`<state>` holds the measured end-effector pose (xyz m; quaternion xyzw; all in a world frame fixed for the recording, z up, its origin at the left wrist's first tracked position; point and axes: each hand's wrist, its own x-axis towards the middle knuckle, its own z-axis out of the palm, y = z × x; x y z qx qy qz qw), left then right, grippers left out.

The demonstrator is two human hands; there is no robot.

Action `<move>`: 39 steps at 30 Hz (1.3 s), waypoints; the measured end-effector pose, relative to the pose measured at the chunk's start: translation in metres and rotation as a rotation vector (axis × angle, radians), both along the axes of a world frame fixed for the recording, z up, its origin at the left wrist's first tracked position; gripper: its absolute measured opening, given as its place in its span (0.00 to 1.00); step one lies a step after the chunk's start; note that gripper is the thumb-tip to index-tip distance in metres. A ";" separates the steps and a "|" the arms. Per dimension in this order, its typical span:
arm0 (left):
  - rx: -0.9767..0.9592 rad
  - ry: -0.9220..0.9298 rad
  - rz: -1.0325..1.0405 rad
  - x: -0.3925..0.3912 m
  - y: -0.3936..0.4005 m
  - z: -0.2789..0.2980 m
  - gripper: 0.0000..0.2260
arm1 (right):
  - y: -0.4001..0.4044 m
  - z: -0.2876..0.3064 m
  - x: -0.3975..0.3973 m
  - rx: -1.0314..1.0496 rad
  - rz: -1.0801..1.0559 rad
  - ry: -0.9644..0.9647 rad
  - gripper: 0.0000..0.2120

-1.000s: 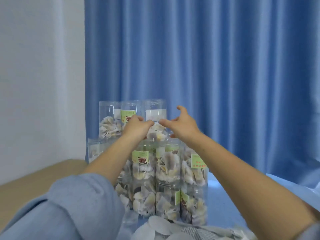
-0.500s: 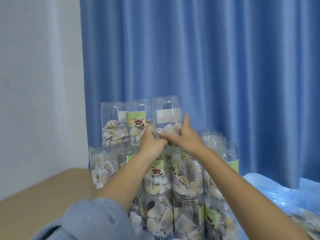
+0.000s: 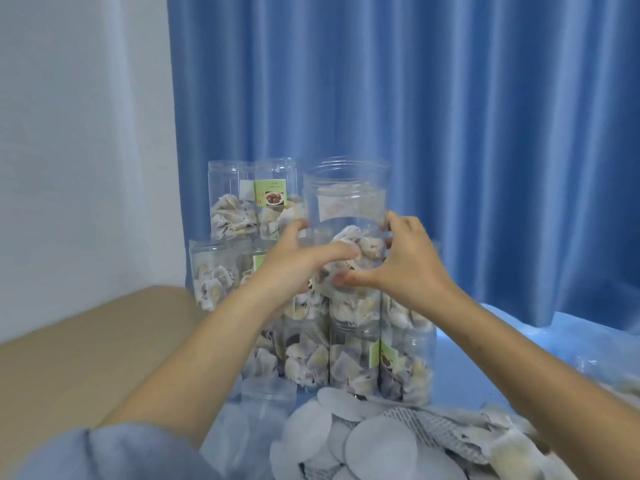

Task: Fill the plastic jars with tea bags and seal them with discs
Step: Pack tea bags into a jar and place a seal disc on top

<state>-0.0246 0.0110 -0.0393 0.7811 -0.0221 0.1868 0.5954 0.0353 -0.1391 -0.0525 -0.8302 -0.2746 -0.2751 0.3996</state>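
Observation:
A clear plastic jar (image 3: 346, 202), partly filled with tea bags and open at its threaded rim, is held between both hands at the top of a stack of filled jars (image 3: 349, 358). My left hand (image 3: 294, 265) grips its lower left side, thumb across the front. My right hand (image 3: 408, 268) grips the lower right side, fingertips on the wall. Whether the jar's base rests on the jars below is hidden by my hands. A heap of white discs (image 3: 349, 441) lies in front of the stack.
Two more filled jars (image 3: 249, 209) stand on the stack's top row at the left. An empty clear jar (image 3: 268, 400) sits by the discs. Loose tea bags (image 3: 512, 445) lie at the lower right on the blue cover. A blue curtain hangs behind, and a tan surface (image 3: 86, 344) lies left.
My hands have moved from pinching at the jar's front to gripping its two sides. The jar now appears larger and closer, and the view has tilted down to show the discs.

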 end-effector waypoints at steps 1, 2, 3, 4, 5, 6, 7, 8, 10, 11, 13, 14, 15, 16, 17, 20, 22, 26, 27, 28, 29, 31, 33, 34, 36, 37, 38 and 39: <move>0.015 0.029 0.017 -0.007 -0.004 -0.009 0.42 | -0.004 -0.010 -0.007 -0.003 0.018 0.026 0.36; 0.026 0.042 0.041 -0.014 -0.008 -0.018 0.43 | -0.006 -0.019 -0.013 -0.005 0.028 0.044 0.36; 0.036 0.050 0.066 -0.018 -0.013 -0.027 0.44 | -0.009 -0.030 -0.018 -0.010 0.028 0.055 0.37; 0.044 0.055 0.093 -0.021 -0.019 -0.038 0.45 | -0.010 -0.041 -0.022 -0.011 0.023 0.061 0.37; 0.048 0.058 0.124 -0.022 -0.024 -0.049 0.45 | -0.011 -0.052 -0.025 -0.007 0.017 0.066 0.37; 0.039 0.056 0.151 -0.022 -0.028 -0.060 0.45 | -0.013 -0.064 -0.028 -0.002 0.019 0.079 0.37; 0.016 0.056 0.167 -0.021 -0.033 -0.072 0.45 | -0.014 -0.074 -0.030 -0.001 0.029 0.105 0.39; -0.017 0.062 0.175 -0.020 -0.036 -0.085 0.46 | -0.016 -0.083 -0.032 -0.003 0.048 0.135 0.41; -0.066 0.071 0.195 -0.017 -0.041 -0.109 0.46 | -0.021 -0.099 -0.032 -0.012 0.092 0.181 0.37; -0.078 0.069 0.207 -0.014 -0.042 -0.119 0.46 | -0.023 -0.106 -0.032 -0.023 0.102 0.191 0.32; -0.094 0.054 0.222 -0.006 -0.043 -0.138 0.42 | -0.026 -0.117 -0.029 -0.039 0.101 0.196 0.28; -0.097 0.047 0.226 -0.002 -0.044 -0.146 0.40 | -0.026 -0.124 -0.026 -0.036 0.107 0.199 0.29; -0.102 0.042 0.232 0.003 -0.046 -0.153 0.40 | -0.025 -0.131 -0.021 -0.033 0.109 0.206 0.31; -0.108 0.044 0.238 0.009 -0.046 -0.160 0.42 | -0.023 -0.138 -0.018 -0.030 0.109 0.211 0.32; -0.110 0.050 0.248 0.014 -0.047 -0.167 0.44 | -0.022 -0.145 -0.014 -0.031 0.105 0.218 0.32; -0.093 0.075 0.270 0.028 -0.047 -0.188 0.46 | -0.021 -0.165 -0.002 -0.049 0.096 0.288 0.24; -0.049 0.122 0.288 0.032 -0.048 -0.204 0.44 | -0.021 -0.179 0.003 -0.094 0.093 0.377 0.24; 0.095 0.167 0.325 0.033 -0.049 -0.224 0.42 | -0.021 -0.201 0.007 -0.212 0.086 0.399 0.23; 0.118 0.168 0.322 0.033 -0.048 -0.225 0.42 | -0.022 -0.202 0.006 -0.229 0.081 0.368 0.20; 0.128 0.172 0.318 0.033 -0.047 -0.225 0.42 | -0.023 -0.202 0.006 -0.256 0.074 0.338 0.18; 0.133 0.176 0.322 0.033 -0.046 -0.225 0.42 | -0.026 -0.199 0.005 -0.299 0.059 0.320 0.18; 0.148 0.177 0.359 0.032 -0.047 -0.223 0.44 | -0.036 -0.186 0.002 -0.434 -0.015 0.293 0.18; 0.160 0.154 0.415 0.028 -0.050 -0.220 0.46 | -0.052 -0.169 -0.002 -0.593 -0.138 0.254 0.16; 0.168 0.140 0.446 0.026 -0.052 -0.218 0.46 | -0.060 -0.161 -0.004 -0.669 -0.210 0.255 0.16; 0.187 0.113 0.494 0.023 -0.055 -0.215 0.45 | -0.078 -0.150 -0.008 -0.833 -0.367 0.311 0.18; 0.192 0.105 0.505 0.022 -0.056 -0.215 0.44 | -0.086 -0.148 -0.009 -0.912 -0.437 0.373 0.18; 0.195 0.104 0.507 0.022 -0.057 -0.215 0.43 | -0.092 -0.147 -0.011 -0.979 -0.489 0.456 0.19; 0.197 0.108 0.505 0.021 -0.058 -0.215 0.42 | -0.096 -0.148 -0.013 -1.032 -0.519 0.538 0.19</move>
